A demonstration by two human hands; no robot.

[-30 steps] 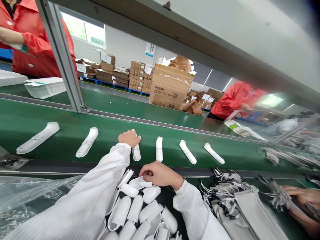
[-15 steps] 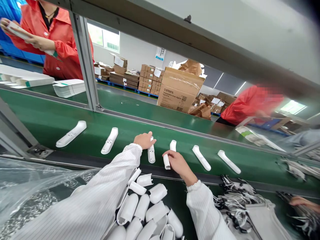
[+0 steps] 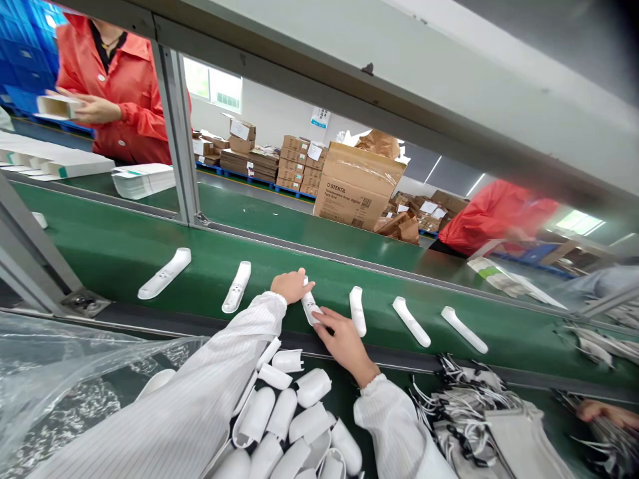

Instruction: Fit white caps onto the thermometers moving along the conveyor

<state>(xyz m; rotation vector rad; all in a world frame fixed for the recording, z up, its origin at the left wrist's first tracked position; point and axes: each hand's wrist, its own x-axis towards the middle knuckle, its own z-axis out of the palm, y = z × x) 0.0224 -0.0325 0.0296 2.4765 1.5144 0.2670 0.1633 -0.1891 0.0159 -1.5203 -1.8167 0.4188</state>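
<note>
Since half a second ago, the right hand (image 3: pixel 345 340) has moved left along the green belt (image 3: pixel 110 243) to the lower end of a slim white handset (image 3: pixel 309 305). Smooth, rounded and narrow, with small dark marks on its face, the handset slants between both hands over the belt. Fingers of the left hand (image 3: pixel 289 287) pinch its upper end; whether the right fingertips pinch or merely touch, I cannot tell.

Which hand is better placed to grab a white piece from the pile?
Probably the right hand: it's at the near end of the white device, closer to the white pile. The left hand is farther off, at the far end.
</note>
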